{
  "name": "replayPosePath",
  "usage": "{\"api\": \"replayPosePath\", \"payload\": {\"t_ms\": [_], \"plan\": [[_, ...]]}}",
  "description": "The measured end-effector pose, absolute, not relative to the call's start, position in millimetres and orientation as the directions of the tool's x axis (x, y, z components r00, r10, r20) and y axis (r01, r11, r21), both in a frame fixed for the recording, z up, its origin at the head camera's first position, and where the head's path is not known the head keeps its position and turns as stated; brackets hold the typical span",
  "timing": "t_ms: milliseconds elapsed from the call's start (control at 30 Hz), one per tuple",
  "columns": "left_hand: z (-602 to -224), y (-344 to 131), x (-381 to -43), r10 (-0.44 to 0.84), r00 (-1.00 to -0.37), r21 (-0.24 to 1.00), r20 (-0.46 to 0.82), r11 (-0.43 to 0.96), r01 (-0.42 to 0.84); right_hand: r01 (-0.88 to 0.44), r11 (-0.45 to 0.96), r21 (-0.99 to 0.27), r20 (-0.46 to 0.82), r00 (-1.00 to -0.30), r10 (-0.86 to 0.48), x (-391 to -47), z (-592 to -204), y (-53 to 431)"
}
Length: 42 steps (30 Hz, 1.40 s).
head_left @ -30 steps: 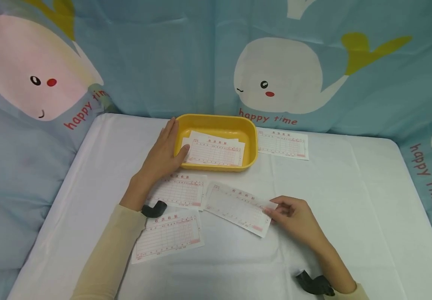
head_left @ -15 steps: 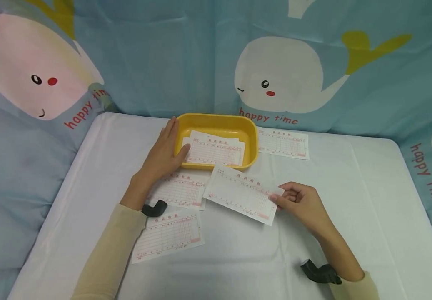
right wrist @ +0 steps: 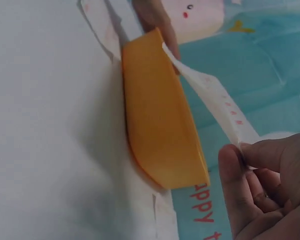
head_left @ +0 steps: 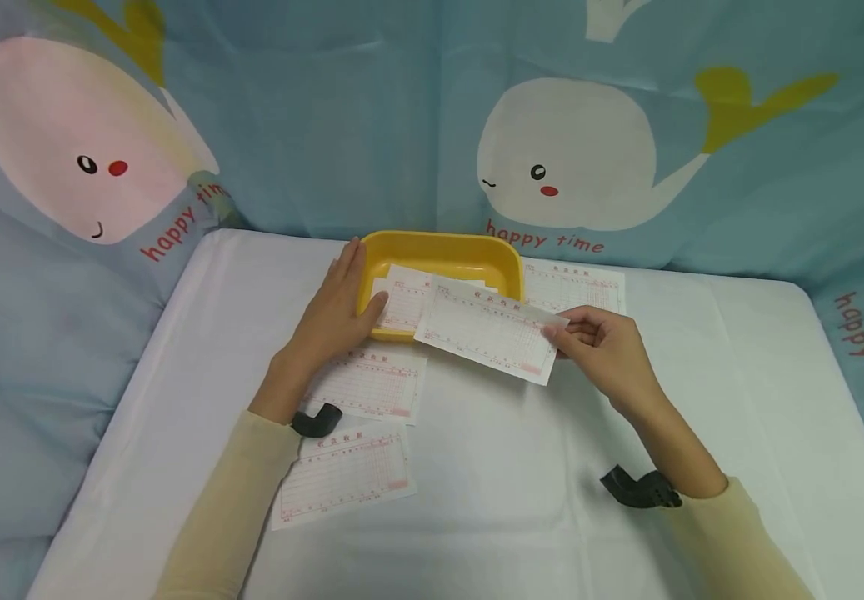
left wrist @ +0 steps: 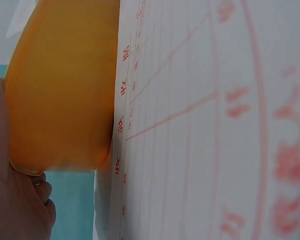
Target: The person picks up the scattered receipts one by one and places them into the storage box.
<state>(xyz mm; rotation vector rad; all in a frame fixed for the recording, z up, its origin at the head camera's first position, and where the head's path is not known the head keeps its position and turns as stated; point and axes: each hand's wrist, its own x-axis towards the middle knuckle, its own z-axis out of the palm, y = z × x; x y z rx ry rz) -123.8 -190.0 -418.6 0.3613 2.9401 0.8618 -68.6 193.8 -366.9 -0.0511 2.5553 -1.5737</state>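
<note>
A yellow plastic tray stands at the back of the white-covered table with several red-printed paper slips in it. My left hand holds the tray's left end, fingers along the outside and thumb over the front rim. My right hand pinches one receipt slip by its right edge between thumb and fingers. In the head view that slip overlaps the tray's front right part. The right wrist view shows the receipt slip bowed above the tray's rim.
Another printed slip lies right of the tray, partly behind it. Two more, a nearer slip and a farther slip, lie in front, partly covered by the left arm. A blue whale-print curtain hangs behind the table.
My right hand has carried the pinched slip up and away from me, from the table in front to over the tray's front rim. The left hand stays on the tray.
</note>
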Motion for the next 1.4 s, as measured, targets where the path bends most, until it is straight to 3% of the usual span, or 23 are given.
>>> {"api": "replayPosePath", "payload": {"t_ms": [267,633,900,1400], "plan": [[-416,-189,-125,0.240,-0.971,0.525,0.010,0.825,0.210,-0.052,0.506,-0.861,-0.021,-0.990,-0.138,-103,-355,182],[-416,-190,-123,0.229,-0.973,0.532,-0.019,0.827,0.184,-0.063,0.591,-0.804,-0.048,-0.984,-0.171,-142,-343,158],[-418,-188,-125,0.227,-0.974,0.538,-0.009,0.822,0.187,-0.170,0.686,-0.707,0.034,-0.978,-0.208,-159,-339,133],[-419,-189,-124,0.235,-0.972,0.545,0.004,0.814,0.199,-0.182,0.763,-0.621,0.009,-0.974,-0.226,-184,-344,114]]}}
